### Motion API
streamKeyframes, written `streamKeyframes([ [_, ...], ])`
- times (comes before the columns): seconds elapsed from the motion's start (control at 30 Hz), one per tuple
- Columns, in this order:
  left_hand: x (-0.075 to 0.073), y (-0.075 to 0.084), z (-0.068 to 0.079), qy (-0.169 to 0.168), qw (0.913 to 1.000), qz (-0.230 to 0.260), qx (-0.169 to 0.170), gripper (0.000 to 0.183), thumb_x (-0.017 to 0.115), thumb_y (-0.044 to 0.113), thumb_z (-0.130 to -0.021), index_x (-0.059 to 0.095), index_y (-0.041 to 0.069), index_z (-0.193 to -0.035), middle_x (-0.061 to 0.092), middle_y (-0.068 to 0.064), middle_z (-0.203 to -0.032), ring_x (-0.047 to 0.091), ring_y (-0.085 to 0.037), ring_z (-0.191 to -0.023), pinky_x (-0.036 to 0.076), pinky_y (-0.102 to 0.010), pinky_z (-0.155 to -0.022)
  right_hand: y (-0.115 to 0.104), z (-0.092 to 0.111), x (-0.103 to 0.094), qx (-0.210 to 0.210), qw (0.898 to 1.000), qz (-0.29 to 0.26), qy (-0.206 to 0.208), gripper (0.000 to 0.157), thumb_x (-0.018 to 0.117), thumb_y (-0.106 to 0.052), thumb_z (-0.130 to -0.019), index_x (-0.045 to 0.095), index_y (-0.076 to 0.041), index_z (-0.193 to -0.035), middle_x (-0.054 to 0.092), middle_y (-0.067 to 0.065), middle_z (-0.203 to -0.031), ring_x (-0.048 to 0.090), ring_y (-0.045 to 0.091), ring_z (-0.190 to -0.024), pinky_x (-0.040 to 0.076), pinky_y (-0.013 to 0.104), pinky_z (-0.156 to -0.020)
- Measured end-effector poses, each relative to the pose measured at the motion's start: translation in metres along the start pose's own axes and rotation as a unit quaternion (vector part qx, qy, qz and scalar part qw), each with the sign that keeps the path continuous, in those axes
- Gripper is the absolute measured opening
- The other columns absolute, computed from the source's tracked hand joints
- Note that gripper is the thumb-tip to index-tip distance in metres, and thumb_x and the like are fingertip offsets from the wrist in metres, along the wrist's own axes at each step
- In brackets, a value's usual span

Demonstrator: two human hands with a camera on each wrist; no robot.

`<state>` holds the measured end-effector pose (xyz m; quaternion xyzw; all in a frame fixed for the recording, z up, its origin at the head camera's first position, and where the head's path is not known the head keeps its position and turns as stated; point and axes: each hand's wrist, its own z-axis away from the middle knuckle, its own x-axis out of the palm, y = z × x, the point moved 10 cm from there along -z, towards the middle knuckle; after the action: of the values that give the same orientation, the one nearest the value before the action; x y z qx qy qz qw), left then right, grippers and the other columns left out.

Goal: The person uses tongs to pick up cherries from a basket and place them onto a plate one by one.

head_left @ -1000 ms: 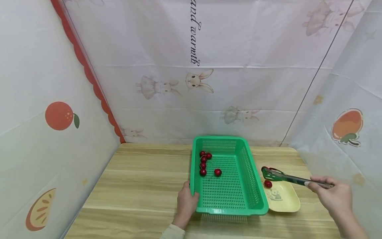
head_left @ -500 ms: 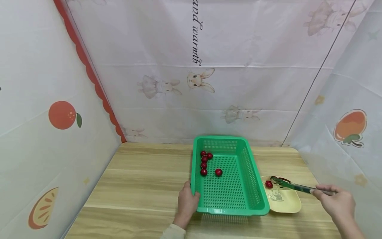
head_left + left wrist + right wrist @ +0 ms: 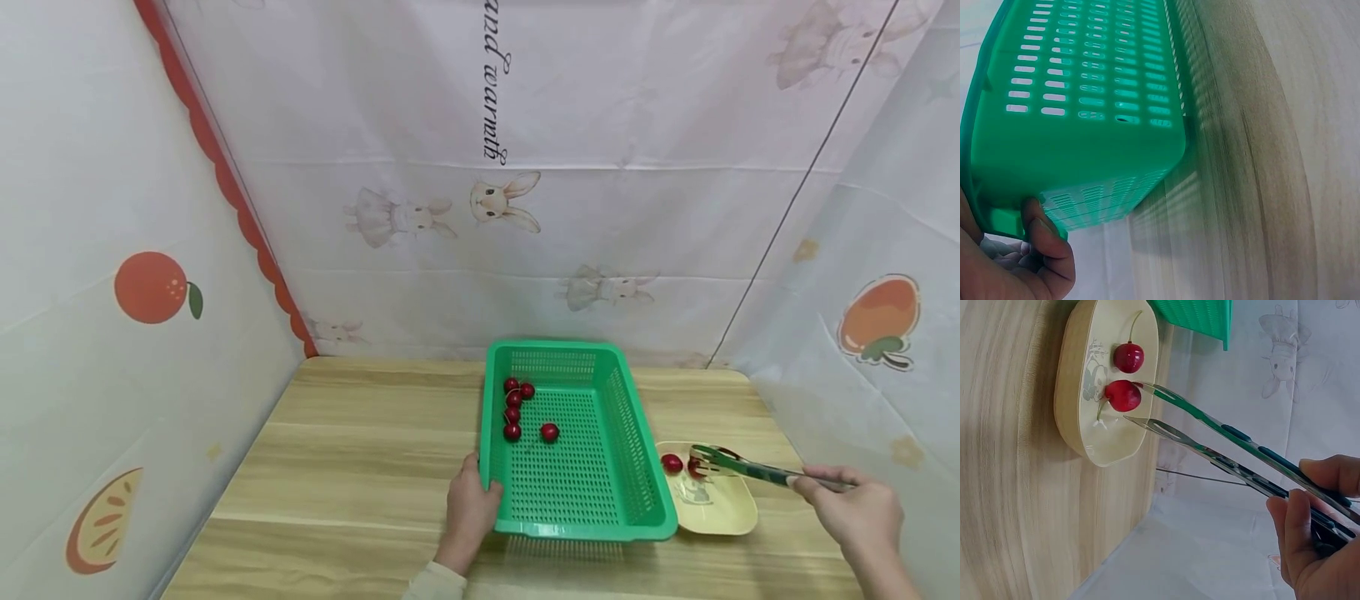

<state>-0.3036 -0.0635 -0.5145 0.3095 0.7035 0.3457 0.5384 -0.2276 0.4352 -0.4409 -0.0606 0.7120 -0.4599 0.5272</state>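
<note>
We see the fingers [image 3: 1299,528] of the right hand [image 3: 862,507] curled round the handles of the tongs [image 3: 765,473], whose two tips stand parted on either side of one cherry [image 3: 1124,395]; we cannot tell whether either tip touches it. That cherry rests on the yellow plate [image 3: 723,510], and just beside it, on the same plate, we find a second cherry [image 3: 1129,358] with its stem. Next to the plate, we see the left hand [image 3: 471,507] gripping the rim of the green basket [image 3: 573,532] near its front left corner. Inside, we count five cherries [image 3: 513,399] bunched along the left wall and a lone cherry [image 3: 550,432] apart from them. Beneath everything we see the wood-grain tabletop [image 3: 360,467], and behind it, a rabbit-printed cloth [image 3: 637,108].
</note>
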Motion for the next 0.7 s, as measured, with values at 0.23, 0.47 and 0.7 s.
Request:
streamKeyframes([
  [0.23,0.000,-0.001,0.001,-0.003,1.0000,-0.001,-0.001,0.050,0.066,0.000,-0.073,0.050,-0.010,-0.119,0.061,-0.020,-0.093,0.059,-0.028,-0.078,0.050,-0.043,-0.063,0.000,0.003,-0.003,0.020,0.999,-0.027,0.013,0.030,0.070,-0.029,-0.080,0.071,-0.001,-0.087,0.064,-0.009,-0.060,0.051,0.001,-0.052,0.039,0.026,-0.050],
  [0.47,0.000,-0.003,0.001,-0.001,1.0000,0.000,-0.005,0.049,0.067,0.000,-0.073,0.051,-0.008,-0.119,0.061,-0.020,-0.094,0.059,-0.029,-0.080,0.050,-0.044,-0.065,-0.015,0.011,-0.005,0.003,0.994,-0.101,0.038,0.013,0.075,-0.027,-0.077,0.065,-0.028,-0.068,0.057,-0.024,-0.053,0.053,-0.005,-0.051,0.041,0.019,-0.047],
  [0.7,0.000,-0.002,0.001,0.005,1.0000,0.000,-0.002,0.048,0.067,0.000,-0.073,0.052,-0.008,-0.118,0.062,-0.019,-0.093,0.059,-0.029,-0.079,0.050,-0.044,-0.065,-0.030,0.016,-0.002,-0.005,0.990,-0.140,0.035,0.019,0.079,-0.026,-0.073,0.063,-0.037,-0.069,0.056,-0.027,-0.055,0.051,-0.012,-0.057,0.040,0.016,-0.049],
])
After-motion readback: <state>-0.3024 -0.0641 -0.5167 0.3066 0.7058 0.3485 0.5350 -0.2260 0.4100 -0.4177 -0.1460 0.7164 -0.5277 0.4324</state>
